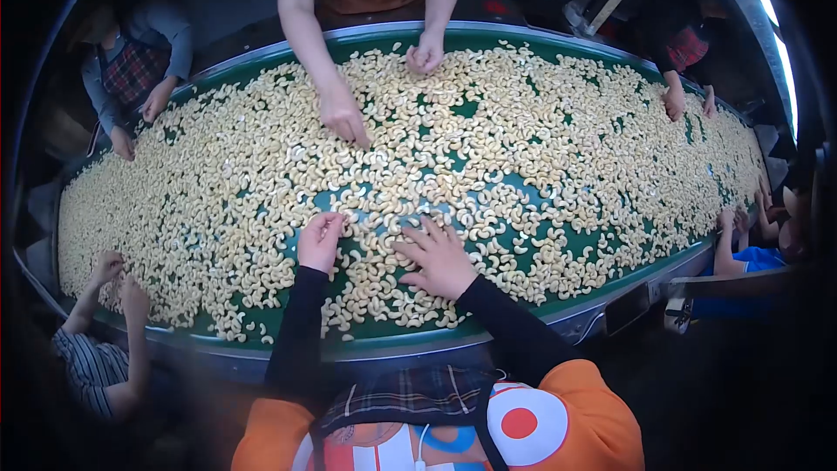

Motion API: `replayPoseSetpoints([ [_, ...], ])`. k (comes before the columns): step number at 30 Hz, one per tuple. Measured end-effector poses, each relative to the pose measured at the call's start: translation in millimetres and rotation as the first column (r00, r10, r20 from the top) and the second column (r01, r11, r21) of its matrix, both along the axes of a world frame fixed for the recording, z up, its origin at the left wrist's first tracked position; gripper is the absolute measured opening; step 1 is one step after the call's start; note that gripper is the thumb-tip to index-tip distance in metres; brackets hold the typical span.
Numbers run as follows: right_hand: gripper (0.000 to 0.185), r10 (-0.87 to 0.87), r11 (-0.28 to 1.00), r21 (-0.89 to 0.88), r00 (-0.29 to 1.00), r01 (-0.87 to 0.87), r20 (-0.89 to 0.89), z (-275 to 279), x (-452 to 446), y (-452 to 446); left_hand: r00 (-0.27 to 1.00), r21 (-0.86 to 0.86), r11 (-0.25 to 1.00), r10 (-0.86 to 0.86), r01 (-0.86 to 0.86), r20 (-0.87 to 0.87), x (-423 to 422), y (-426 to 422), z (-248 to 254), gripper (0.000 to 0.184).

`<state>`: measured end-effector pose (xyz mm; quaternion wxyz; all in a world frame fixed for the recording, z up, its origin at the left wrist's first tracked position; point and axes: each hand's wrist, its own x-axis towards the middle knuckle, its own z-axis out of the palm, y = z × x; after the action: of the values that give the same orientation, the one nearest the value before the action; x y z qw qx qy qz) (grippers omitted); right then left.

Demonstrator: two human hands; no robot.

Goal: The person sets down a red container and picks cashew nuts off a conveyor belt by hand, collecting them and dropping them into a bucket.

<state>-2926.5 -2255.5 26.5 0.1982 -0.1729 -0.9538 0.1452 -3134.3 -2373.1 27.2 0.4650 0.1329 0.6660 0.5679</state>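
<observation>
Pale cashews lie in a loose layer over a green sorting belt. My left hand is closed, thumb and fingers pinched together just above the nuts; whatever is between the fingertips is too small to make out. To its right, my right hand rests palm down on the cashews with its fingers spread. Green belt shows through gaps around both hands.
Across the belt, a person in a brown shirt has a lowered hand among the nuts. Other workers' hands reach in at the far left, near left and right. A metal rim borders the belt's near side.
</observation>
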Motion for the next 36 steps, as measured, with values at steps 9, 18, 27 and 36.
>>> replayPoseSetpoints([
  [9,0.014,-0.146,0.937,-0.343,0.963,0.062,-0.226,3.2,-6.2,-17.1,0.758,0.344,0.939,-0.204,-0.029,0.62,-12.8,-59.3,-22.8,0.019],
  [18,0.011,-0.08,0.963,-0.265,0.986,0.039,-0.148,9.1,-73.1,-31.9,0.489,-0.083,0.916,0.285,-0.393,0.824,8.7,-88.6,16.0,0.02],
  [27,0.007,-0.078,0.994,-0.064,0.994,0.083,0.082,-20.3,-135.6,-20.8,0.658,0.198,0.98,-0.144,-0.007,0.739,-22.9,-135.8,-13.2,0.021],
  [36,0.005,-0.08,0.979,-0.199,0.977,0.04,-0.196,-6.2,-172.2,-73.5,0.736,0.129,0.988,-0.152,0.088,0.659,-38.3,-154.3,-16.7,0.019],
])
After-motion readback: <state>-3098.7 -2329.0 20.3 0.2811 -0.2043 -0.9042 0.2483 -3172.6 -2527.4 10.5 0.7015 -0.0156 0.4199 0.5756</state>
